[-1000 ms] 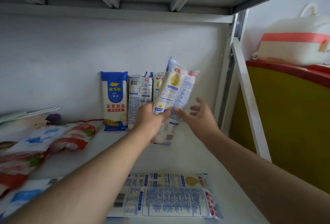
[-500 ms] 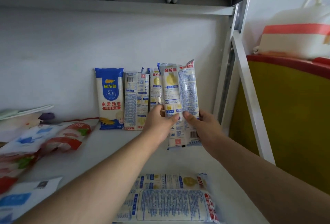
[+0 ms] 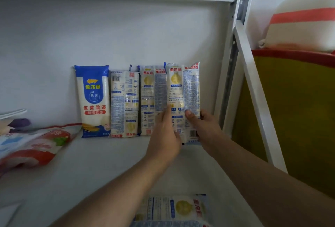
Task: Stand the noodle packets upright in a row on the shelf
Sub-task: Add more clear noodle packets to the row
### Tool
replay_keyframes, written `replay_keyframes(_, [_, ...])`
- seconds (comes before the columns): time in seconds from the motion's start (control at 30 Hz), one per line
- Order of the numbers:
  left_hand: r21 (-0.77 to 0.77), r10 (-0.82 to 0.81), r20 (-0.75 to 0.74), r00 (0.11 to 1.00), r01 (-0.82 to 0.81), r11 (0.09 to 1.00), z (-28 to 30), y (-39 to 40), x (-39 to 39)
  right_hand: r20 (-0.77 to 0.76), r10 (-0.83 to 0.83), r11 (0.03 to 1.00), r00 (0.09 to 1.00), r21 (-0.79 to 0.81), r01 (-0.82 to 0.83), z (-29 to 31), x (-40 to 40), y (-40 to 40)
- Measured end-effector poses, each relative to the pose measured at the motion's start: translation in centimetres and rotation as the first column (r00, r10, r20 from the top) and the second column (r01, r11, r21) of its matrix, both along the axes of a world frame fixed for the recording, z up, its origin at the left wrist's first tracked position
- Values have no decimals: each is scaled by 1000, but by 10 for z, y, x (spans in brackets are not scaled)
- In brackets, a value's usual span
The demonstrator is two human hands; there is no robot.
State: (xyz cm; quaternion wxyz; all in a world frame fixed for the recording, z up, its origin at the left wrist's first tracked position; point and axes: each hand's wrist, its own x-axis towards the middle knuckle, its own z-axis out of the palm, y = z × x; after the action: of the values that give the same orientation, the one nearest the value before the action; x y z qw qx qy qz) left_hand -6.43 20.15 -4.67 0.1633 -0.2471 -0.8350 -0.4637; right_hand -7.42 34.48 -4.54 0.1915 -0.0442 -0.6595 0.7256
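1. We find the fourth noodle packet upright at the right end of the row, its foot on or just above the shelf; the hands hide the contact. It stands just beside the third packet, with the blue-topped packet and second packet further left against the back wall.
2. Grip: the left hand holds the lower left edge, thumb on the face; the right hand holds the lower right edge, thumb pressed on the front. Fingers behind are hidden.
3. Handling, in our judgement: a long, light, stiff bundle in slick film. The noodles would snap if bent, so we hold low on both edges and lean it back.
4. Change: half a second ago this packet was held clear of the row, lower and nearer us; a second ago it was tilted in the left hand alone. It is now vertical and in line.
5. One flat packet lies at the front edge, and red pouches lie at the left.
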Motion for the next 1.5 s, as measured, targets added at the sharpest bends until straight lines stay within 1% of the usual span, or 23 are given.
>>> replay_keyframes(0.1, [-42, -9, 22, 1000, 10, 999, -3, 5, -8, 2, -9, 1000, 1000, 6, 9, -3, -14, 7])
replay_keyframes(0.33, [-123, -14, 66, 998, 22, 992, -4, 11, -28, 25, -4, 998, 1000, -56, 5, -17, -48, 17])
replay_keyframes(0.4, [-174, -12, 78, 997, 26, 984, -8, 14, -36, 27, -4, 998, 1000, -57, 5, -22, -58, 20])
replay_keyframes(0.47, [-224, -13, 112, 994, 37, 974, -13, 17, -44, 22, 2, 999, 1000, -52, -1, -25, -66, 21])
replay_keyframes(0.57, [-260, -18, 157, 987, 59, 964, -17, 23, -53, 36, -3, 998, 999, -56, 5, -27, -79, 24])
replay_keyframes(0.8, [-261, 17, 186, 982, 33, 965, -22, 33, -58, 57, -10, 1000, 998, 21, 9, -26, -98, 33])
replay_keyframes(0.97, [-212, 5, 191, 982, 37, 977, -26, 38, -60, 38, 5, 998, 999, 61, -7, -25, -100, 32])
replay_keyframes(1.1, [-229, -3, 195, 981, 48, 972, -26, 36, -58, 83, -6, 997, 997, 72, 0, -22, -95, 30])
replay_keyframes(1.2, [-235, 4, 204, 979, 45, 971, -25, 33, -57, 116, -59, 996, 991, 69, 51, -18, -90, 25])
replay_keyframes(1.27, [-247, 3, 202, 979, 48, 968, -26, 30, -55, 107, -95, 993, 990, 78, 87, -14, -84, 23])
replay_keyframes(1.4, [-254, 18, 202, 979, 35, 967, -25, 17, -50, 77, -144, 983, 987, 130, 133, -8, -69, 22])
replay_keyframes(1.5, [-249, 13, 201, 980, 38, 968, -20, 4, -40, 109, -186, 973, 976, 157, 168, -7, -57, 19])
